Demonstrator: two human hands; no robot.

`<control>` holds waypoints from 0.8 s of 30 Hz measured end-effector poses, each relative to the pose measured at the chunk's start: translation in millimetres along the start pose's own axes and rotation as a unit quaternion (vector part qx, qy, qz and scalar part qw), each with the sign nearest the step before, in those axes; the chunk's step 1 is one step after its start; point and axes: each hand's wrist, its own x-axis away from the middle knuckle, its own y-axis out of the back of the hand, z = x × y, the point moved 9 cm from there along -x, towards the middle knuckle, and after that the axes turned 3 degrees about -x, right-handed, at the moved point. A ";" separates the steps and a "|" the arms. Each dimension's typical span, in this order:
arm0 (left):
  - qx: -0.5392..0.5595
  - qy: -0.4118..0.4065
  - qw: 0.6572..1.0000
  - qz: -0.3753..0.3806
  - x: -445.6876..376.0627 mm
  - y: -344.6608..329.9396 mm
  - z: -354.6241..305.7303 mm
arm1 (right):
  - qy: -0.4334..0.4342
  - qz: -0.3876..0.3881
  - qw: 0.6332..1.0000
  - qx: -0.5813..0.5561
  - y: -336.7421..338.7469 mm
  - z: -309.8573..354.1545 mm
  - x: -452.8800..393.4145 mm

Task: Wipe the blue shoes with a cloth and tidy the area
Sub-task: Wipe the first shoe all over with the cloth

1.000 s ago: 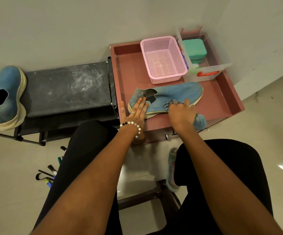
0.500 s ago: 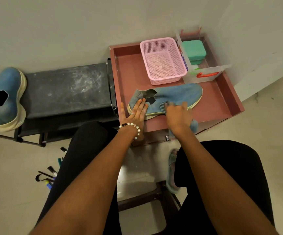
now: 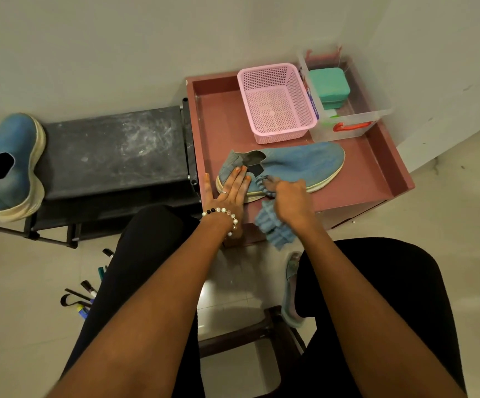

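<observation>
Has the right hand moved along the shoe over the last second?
Yes. The right hand, gripping the cloth, has slid from mid-shoe toward the heel of the blue shoe, closing on the left hand, away from the toe.

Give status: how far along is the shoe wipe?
Done: nothing clearly finished. In hand: left hand flat on the heel of the shoe in the tray; right hand rubs the cloth along its side. Left: second shoe on the bench, markers on the floor.
</observation>
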 end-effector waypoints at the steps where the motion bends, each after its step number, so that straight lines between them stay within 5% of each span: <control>1: -0.053 0.000 0.999 0.003 -1.2 -2.9 0.2 | -0.027 -0.008 1.000 0.015 4.7 -14.6 -2.5; 7: -0.117 0.017 0.993 0.018 -5.0 -12.9 3.6 | -0.122 -0.060 0.988 0.072 12.2 -42.1 2.9; 14: -0.130 0.013 0.991 0.022 -2.3 -8.3 2.9 | 0.031 -0.009 0.999 0.031 -9.6 8.2 -6.2; 24: -0.122 0.019 0.992 0.032 -4.8 -14.6 4.9 | -0.112 -0.058 0.990 0.059 4.3 -32.7 -3.2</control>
